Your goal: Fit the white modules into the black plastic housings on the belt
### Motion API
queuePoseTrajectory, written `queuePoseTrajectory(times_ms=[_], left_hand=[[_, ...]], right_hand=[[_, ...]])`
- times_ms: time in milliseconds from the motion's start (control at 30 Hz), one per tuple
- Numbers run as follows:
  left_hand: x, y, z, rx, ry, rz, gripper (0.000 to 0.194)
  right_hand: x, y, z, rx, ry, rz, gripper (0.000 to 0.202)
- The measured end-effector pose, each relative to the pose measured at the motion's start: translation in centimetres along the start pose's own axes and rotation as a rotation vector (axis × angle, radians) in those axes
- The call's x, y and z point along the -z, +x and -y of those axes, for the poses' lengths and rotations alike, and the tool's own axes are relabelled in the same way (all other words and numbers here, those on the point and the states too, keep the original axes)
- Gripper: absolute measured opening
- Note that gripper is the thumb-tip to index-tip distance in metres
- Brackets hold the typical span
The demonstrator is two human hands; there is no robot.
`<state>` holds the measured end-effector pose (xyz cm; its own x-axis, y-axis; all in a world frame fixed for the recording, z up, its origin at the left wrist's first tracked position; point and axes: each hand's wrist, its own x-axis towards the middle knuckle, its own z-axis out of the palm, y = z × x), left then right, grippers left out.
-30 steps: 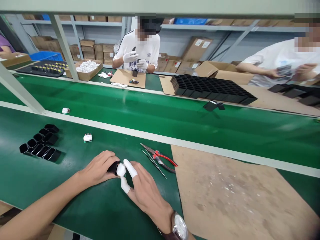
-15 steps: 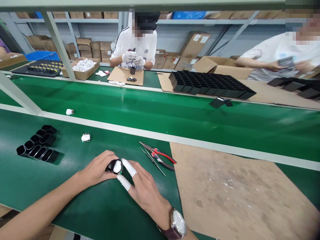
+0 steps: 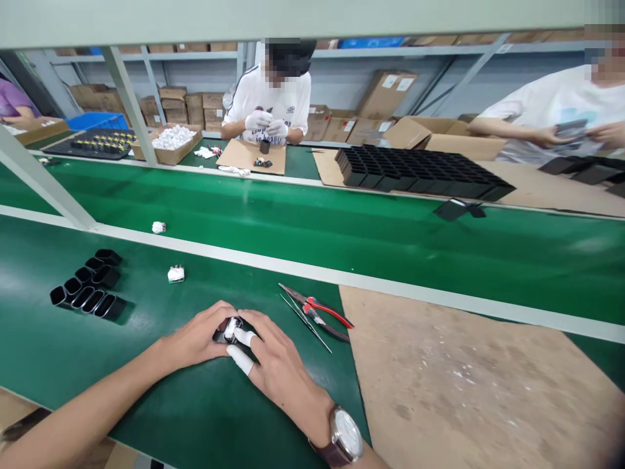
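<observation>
My left hand (image 3: 208, 333) is closed around a small black plastic housing (image 3: 221, 337), held low over the green bench with its mouth towards the right. A circuit board covered in white putty-like material (image 3: 231, 328) sits in that mouth. My right hand (image 3: 273, 355) wears white finger cots on thumb and index finger. Its index fingertip presses on the white-covered board, while the thumb lies at the lower rim of the housing. The fingers partly hide the board. Another white-covered board (image 3: 176, 273) lies beyond my left hand.
Several empty black housings (image 3: 91, 299) stand at the left. Red-handled pliers (image 3: 317, 309) and tweezers (image 3: 307, 324) lie right of my hands, beside a cardboard sheet (image 3: 454, 378). A white lump (image 3: 159, 227) rests on the green belt (image 3: 293, 221). Co-workers sit across it.
My right index finger has moved from the board's edge onto its white face. The board sits deeper in the housing, its green edge now out of sight. The camera view has shifted slightly.
</observation>
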<state>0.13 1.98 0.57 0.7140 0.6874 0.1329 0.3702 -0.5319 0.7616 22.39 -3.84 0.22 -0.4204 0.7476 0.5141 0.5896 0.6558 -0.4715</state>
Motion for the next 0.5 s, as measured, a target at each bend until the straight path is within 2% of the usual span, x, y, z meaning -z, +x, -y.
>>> queuePoseTrajectory(times_ms=[133, 200, 300, 367, 433, 500], left_hand=[[3.8, 0.7, -1.7, 0.017, 0.035, 0.190, 0.066], [6.5, 1.3, -2.0, 0.002, 0.115, 0.191, 0.066], [10.7, 3.1, -0.4, 0.136, 0.434, -0.006, 0.054], [13.1, 4.7, 1.8, 0.335, 0.620, -0.167, 0.051], [14.7, 6.3, 4.3, 0.454, 0.675, -0.277, 0.050], [15.6, 7.7, 6.4, 0.530, 0.688, -0.343, 0.048]], right_hand=[[-0.8, -0.8, -0.8, -0.024, 0.062, -0.067, 0.024], [-1.0, -1.1, -1.0, -0.033, 0.105, -0.061, 0.028], [-1.1, -1.2, -1.1, -0.058, 0.139, -0.030, 0.045], [-1.1, -1.2, -1.0, -0.067, 0.141, -0.007, 0.057], [-1.1, -1.2, -0.8, -0.068, 0.151, 0.015, 0.061], [-1.1, -1.2, -0.7, -0.071, 0.170, 0.033, 0.061]])
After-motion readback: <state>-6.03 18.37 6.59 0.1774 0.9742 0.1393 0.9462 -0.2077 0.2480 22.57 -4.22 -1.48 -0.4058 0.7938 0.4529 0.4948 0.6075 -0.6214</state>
